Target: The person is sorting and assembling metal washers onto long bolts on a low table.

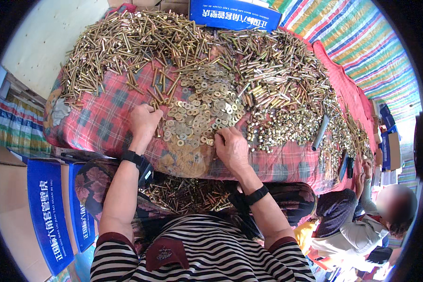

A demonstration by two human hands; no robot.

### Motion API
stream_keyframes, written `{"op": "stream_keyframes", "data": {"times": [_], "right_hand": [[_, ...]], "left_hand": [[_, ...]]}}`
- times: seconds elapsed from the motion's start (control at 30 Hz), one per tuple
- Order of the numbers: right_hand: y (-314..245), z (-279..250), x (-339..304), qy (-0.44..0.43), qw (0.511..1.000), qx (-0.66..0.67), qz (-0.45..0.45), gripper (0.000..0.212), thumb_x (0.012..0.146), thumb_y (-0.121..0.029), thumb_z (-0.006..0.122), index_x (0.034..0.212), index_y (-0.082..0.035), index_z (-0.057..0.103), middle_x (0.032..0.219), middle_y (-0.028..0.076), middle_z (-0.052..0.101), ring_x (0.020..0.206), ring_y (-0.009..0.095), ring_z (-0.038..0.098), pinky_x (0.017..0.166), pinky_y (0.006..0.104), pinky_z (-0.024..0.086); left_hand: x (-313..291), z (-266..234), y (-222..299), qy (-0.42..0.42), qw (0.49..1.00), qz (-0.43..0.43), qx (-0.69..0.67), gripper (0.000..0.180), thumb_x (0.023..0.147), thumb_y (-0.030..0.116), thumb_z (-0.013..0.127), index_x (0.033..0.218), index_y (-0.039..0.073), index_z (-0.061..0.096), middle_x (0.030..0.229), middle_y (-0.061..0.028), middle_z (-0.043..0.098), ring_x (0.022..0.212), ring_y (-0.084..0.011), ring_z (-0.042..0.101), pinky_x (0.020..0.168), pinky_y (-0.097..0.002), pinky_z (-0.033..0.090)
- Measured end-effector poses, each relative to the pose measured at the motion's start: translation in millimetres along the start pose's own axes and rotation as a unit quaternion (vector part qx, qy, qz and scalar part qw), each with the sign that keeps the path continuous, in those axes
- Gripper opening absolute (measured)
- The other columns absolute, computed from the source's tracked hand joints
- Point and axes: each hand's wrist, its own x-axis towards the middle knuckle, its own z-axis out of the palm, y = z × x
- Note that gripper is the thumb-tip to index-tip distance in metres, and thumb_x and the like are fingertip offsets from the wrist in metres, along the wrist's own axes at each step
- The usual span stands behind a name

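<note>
My left hand (145, 123) is closed at the left edge of a spread of flat brassy washers (199, 113), its fingertips pinched on a slim brassy bolt (159, 129) that partly shows. Several loose long bolts (163, 82) lie just beyond it. To the right, my right hand (232, 146) is also closed, thumb and fingers together at the near right edge of the washers. Whatever it may hold is hidden by the fingers. Small brassy nuts (282, 129) lie heaped to its right. Both wrists wear dark bands.
A large heap of bolts (127, 44) and a heap of metal sleeves (286, 70) cover the far side of the plaid cloth (110, 110). More bolts (188, 195) lie at my lap. Blue cartons (47, 207) stand at left, a blue box (235, 16) at back. Another person (357, 230) sits right.
</note>
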Motion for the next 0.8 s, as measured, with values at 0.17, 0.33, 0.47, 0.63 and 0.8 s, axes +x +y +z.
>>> {"op": "stream_keyframes", "data": {"times": [0.17, 0.33, 0.47, 0.63, 0.8], "right_hand": [[2, -3, -3, 0.048, 0.996, 0.069, 0.022, 0.006, 0.081, -0.009, 0.064, 0.082, -0.003, 0.066, 0.077, 0.015, 0.064, 0.067, 0.030, 0.062, 0.061, 0.0359, 0.050], [-22, -9, -3, 0.023, 0.967, 0.208, 0.145, 0.012, 0.083, -0.011, 0.064, 0.087, 0.000, 0.066, 0.071, 0.015, 0.065, 0.060, 0.024, 0.063, 0.059, 0.0351, 0.049], [-33, -6, -3, 0.042, 0.901, 0.371, 0.219, 0.016, 0.087, -0.013, 0.063, 0.090, 0.003, 0.066, 0.065, 0.006, 0.063, 0.059, 0.008, 0.054, 0.056, 0.0264, 0.046], [-35, -10, -7, 0.045, 0.888, 0.387, 0.245, 0.015, 0.088, -0.012, 0.062, 0.089, 0.003, 0.067, 0.067, 0.002, 0.062, 0.060, 0.004, 0.051, 0.054, 0.0231, 0.044], [-32, -9, -12, 0.092, 0.903, 0.354, 0.224, 0.015, 0.088, -0.011, 0.063, 0.091, 0.002, 0.067, 0.068, 0.002, 0.062, 0.061, 0.005, 0.051, 0.055, 0.0237, 0.045]], "left_hand": [[-11, -8, 34, 0.050, 0.986, -0.068, -0.143, 0.026, 0.072, 0.019, 0.070, 0.087, -0.002, 0.067, 0.077, -0.0127, 0.069, 0.069, -0.0215, 0.067, 0.065, -0.0337, 0.051], [-50, -5, 64, -0.106, 0.842, -0.127, -0.514, 0.010, 0.078, 0.004, 0.066, 0.084, 0.000, 0.060, 0.081, -0.0106, 0.066, 0.070, -0.0180, 0.066, 0.065, -0.0282, 0.053], [-65, 1, 69, -0.205, 0.756, -0.196, -0.590, 0.011, 0.082, -0.001, 0.064, 0.082, 0.003, 0.054, 0.082, -0.0092, 0.064, 0.074, -0.0173, 0.065, 0.070, -0.0274, 0.055], [-79, 9, 70, -0.257, 0.767, -0.180, -0.560, 0.008, 0.083, 0.000, 0.062, 0.091, 0.001, 0.058, 0.082, -0.0075, 0.064, 0.073, -0.0150, 0.063, 0.067, -0.0238, 0.052], [-93, 10, 81, -0.315, 0.802, -0.137, -0.489, 0.018, 0.086, 0.015, 0.068, 0.099, 0.003, 0.065, 0.080, 0.0011, 0.064, 0.066, -0.0038, 0.054, 0.057, -0.0167, 0.041]]}}
